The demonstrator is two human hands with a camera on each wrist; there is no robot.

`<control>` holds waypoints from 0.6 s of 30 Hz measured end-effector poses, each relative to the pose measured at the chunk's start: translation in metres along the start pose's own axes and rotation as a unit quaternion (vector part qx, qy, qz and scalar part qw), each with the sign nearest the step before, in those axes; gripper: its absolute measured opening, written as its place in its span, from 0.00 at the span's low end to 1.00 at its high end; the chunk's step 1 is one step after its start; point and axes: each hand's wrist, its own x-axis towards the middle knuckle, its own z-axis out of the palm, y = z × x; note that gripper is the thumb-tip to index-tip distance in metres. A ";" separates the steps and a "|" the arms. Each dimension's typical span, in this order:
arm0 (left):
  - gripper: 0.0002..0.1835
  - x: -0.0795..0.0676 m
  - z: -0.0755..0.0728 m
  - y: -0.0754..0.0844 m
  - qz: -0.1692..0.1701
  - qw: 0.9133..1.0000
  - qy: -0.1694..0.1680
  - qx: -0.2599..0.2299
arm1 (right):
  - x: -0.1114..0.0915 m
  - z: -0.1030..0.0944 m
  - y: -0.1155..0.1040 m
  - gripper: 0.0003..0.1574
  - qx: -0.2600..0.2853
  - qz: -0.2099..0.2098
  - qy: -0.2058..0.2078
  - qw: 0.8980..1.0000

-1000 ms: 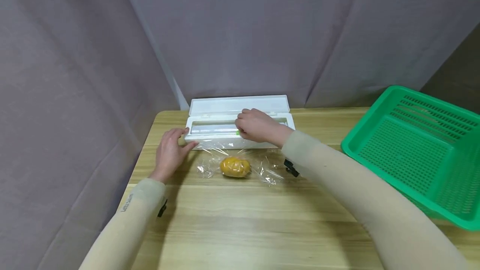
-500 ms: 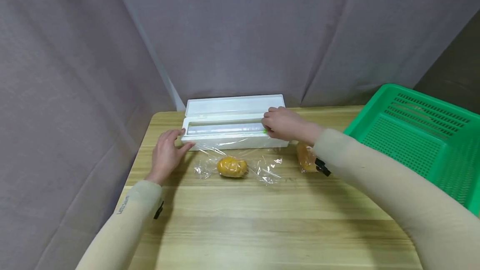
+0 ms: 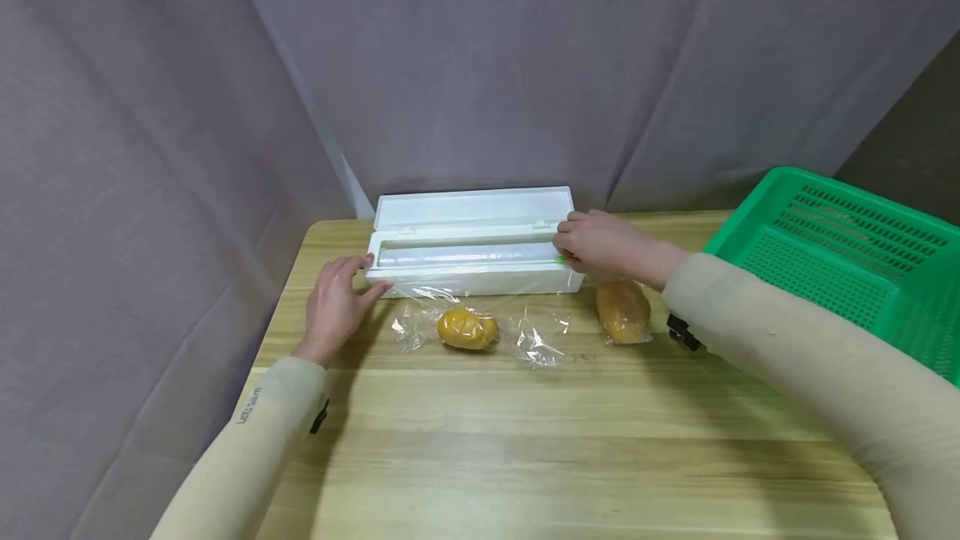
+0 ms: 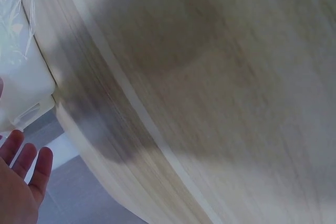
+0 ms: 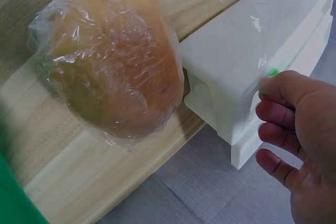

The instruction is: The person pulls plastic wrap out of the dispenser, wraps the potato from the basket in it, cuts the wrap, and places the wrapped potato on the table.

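A white cling film box (image 3: 480,280), lid raised, stands at the back of the table with a clear roll (image 3: 480,253) inside. My left hand (image 3: 335,307) holds its left end, thumb at the front and fingers at the corner. At the right end my right hand (image 3: 609,247) pinches a small green slide cutter (image 5: 272,73) between thumb and index finger; its other fingers curl loosely below. Clear film (image 3: 534,346) spreads from the box's front over a yellow oval fruit (image 3: 467,329). Only part of the left hand (image 4: 21,182) shows in the left wrist view.
An orange-brown rounded item (image 5: 118,59) wrapped in film lies right of the box, under the right wrist. A green perforated basket (image 3: 817,273) stands at the table's right. Grey curtains (image 3: 480,65) hang behind the wooden table (image 3: 480,457).
My right hand has slid the green cutter from mid-box to the right end. The wrapped item, hidden by the arm before, now shows. My left hand has kept its place on the box.
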 end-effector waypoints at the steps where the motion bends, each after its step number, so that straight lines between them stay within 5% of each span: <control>1: 0.28 0.000 0.000 0.000 -0.001 1.000 -0.002 -0.001 | -0.001 -0.001 0.000 0.16 -0.002 0.001 -0.003 1.000; 12: 0.28 0.002 0.002 -0.003 -0.001 1.000 0.002 0.003 | -0.012 -0.005 0.008 0.14 -0.027 0.012 -0.023 0.999; 16: 0.28 0.006 -0.001 -0.002 0.005 1.000 -0.005 0.006 | -0.013 -0.009 0.008 0.07 -0.012 0.037 -0.041 0.998; 18: 0.28 0.008 -0.003 0.000 0.005 1.000 -0.011 0.009 | -0.012 -0.012 0.003 0.11 0.008 0.052 -0.053 0.997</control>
